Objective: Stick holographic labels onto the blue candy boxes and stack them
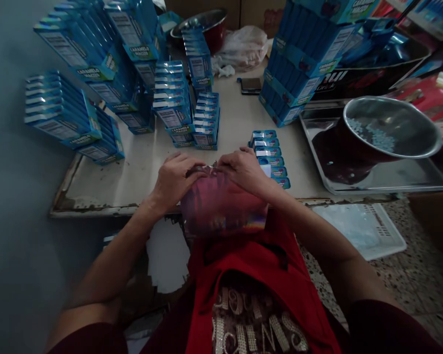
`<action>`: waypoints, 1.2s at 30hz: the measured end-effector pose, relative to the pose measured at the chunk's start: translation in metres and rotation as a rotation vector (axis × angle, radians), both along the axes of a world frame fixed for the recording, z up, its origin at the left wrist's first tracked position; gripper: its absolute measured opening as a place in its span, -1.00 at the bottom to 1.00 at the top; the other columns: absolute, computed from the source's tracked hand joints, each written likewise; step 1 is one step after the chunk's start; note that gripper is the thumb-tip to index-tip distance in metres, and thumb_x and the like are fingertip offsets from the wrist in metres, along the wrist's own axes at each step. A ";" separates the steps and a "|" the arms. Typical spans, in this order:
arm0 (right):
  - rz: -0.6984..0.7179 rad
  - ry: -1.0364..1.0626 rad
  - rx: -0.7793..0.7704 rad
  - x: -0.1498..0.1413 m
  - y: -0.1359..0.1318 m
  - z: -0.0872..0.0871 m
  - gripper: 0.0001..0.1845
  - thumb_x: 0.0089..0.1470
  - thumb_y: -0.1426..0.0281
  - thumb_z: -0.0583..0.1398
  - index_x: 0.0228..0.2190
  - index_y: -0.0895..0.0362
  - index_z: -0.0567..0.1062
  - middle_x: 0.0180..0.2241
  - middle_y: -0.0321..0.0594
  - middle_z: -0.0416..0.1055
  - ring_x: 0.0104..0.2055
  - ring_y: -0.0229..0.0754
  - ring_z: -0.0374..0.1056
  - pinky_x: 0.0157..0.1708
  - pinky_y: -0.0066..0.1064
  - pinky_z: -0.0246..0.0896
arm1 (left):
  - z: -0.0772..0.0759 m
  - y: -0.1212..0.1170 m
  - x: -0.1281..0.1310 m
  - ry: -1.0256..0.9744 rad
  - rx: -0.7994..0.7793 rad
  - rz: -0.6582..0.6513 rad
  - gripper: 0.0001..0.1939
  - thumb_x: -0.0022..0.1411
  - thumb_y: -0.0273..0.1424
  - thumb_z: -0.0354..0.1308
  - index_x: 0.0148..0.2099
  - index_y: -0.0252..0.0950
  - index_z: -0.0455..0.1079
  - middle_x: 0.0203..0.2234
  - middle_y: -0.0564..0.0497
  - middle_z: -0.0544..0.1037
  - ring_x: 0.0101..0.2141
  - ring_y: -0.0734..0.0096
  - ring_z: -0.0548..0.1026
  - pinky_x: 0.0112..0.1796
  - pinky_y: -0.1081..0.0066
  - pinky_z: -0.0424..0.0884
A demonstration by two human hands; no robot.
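A clear plastic bag hangs between my hands over the table's front edge, with the red apron showing through it. My left hand is closed, thumb and fingers pinching the bag's upper edge. My right hand grips the same edge a little to the right, its fingers bent. The two sets of fingertips are close together. Just beyond my right hand lies a row of small blue candy boxes, partly covered by that hand. Stacked blue candy boxes labelled "Caramelo Macizo" stand past my left hand.
Taller blue box stacks rise at left and back right. At right, a metal bowl with small light-blue pieces stands on a metal tray. A dark phone-like object and a crumpled plastic bag lie farther back.
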State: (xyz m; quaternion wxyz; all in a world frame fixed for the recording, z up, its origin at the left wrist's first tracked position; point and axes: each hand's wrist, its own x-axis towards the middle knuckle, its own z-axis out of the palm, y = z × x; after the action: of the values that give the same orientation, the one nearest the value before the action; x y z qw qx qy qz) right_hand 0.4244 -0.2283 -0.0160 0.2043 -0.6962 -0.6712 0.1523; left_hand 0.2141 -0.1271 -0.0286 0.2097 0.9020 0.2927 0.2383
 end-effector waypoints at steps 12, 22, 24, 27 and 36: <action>0.059 0.148 0.070 0.009 0.000 -0.001 -0.77 0.38 0.41 0.23 -0.26 0.10 0.72 -0.25 -0.23 0.73 -0.21 -0.17 0.53 0.16 -0.21 0.11 | 0.008 0.008 -0.010 -0.133 -0.349 -0.018 -0.73 0.29 -0.16 0.46 -0.07 -0.21 0.72 -0.18 -0.08 0.76 -0.18 0.23 0.69 -0.13 0.31 0.64; 0.047 0.086 0.051 -0.002 -0.002 0.006 -0.73 0.37 0.47 0.19 -0.24 0.09 0.72 -0.20 -0.19 0.73 -0.13 -0.09 0.55 0.32 -0.04 -0.03 | 0.011 0.005 0.002 0.020 -0.008 0.014 -0.92 0.37 -0.32 0.39 -0.22 -0.14 0.68 -0.24 -0.01 0.77 -0.15 0.14 0.71 0.28 -0.04 0.44; 0.046 0.052 0.046 -0.003 -0.002 0.008 -0.72 0.37 0.46 0.17 -0.24 0.08 0.71 -0.20 -0.18 0.72 -0.10 -0.06 0.55 0.36 0.00 -0.08 | 0.012 0.007 0.003 0.049 0.015 -0.006 -0.88 0.41 -0.32 0.35 -0.25 -0.14 0.67 -0.24 -0.01 0.77 -0.12 0.11 0.71 0.33 -0.09 0.37; 0.030 0.020 0.038 -0.002 -0.001 0.009 -0.70 0.40 0.44 0.15 -0.22 0.09 0.71 -0.20 -0.17 0.72 -0.09 -0.05 0.55 0.40 0.02 -0.11 | 0.015 0.005 0.004 0.066 0.026 -0.038 -0.93 0.39 -0.30 0.38 -0.19 -0.14 0.67 -0.15 -0.06 0.76 -0.02 0.04 0.69 0.35 -0.10 0.35; 0.028 -0.053 0.102 -0.007 -0.002 0.008 -0.71 0.44 0.34 0.17 -0.18 0.06 0.72 -0.14 -0.13 0.72 -0.01 0.02 0.51 0.44 0.14 -0.16 | 0.018 0.007 0.006 0.007 -0.275 0.046 -0.85 0.33 -0.24 0.39 -0.26 -0.15 0.74 -0.40 0.02 0.74 -0.29 0.18 0.69 -0.20 0.28 0.59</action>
State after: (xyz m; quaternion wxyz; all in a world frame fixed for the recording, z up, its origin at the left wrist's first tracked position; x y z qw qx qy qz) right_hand 0.4171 -0.2308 -0.0082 0.2194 -0.6793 -0.6928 0.1022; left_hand 0.2197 -0.1205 -0.0103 0.3248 0.8586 0.3440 0.1974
